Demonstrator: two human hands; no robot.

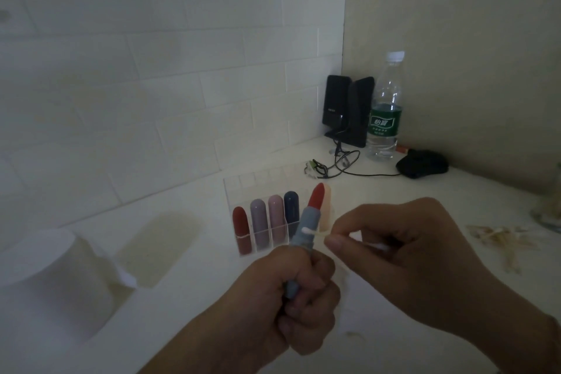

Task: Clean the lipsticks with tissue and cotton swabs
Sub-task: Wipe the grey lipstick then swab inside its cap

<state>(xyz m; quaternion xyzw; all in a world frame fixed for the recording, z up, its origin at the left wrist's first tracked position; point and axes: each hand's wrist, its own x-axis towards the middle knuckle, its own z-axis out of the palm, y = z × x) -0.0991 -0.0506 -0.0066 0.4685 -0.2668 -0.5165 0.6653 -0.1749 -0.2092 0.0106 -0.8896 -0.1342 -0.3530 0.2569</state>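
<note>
A clear acrylic organizer [303, 179] is seen on the white counter [197, 297], set against the tiled wall [151, 85]. Four capped lipsticks are stood in its front slots: red [241, 229], lilac [259, 223], pink [276, 218], navy [291, 209]. A pale peach item behind the raised lipstick is partly hidden and cannot be identified. A toilet paper roll [54, 279] is noted at far left, its loose end hanging at the right side. In the corner are two black speakers [346, 109] with trailing cable, a clear water bottle with green label [385, 109] and a black computer mouse [422, 164]. Loose cotton swabs [498, 237] are scattered at far right.

The open lipstick [309, 217] (blue-grey tube, red bullet extended) is held in front of the organizer, tilted slightly right, blocking part of it. It is clenched by the left hand [300, 304], fingers wrapped round the lower tube in a fist.

A cotton swab [312, 232] is pinched between thumb and forefinger of the right hand [403, 249]; one tip is touching the tube's collar, just below the bullet. The other tip is seen inside the curled fingers. The right wrist enters from lower right, palm turned leftward.
</note>
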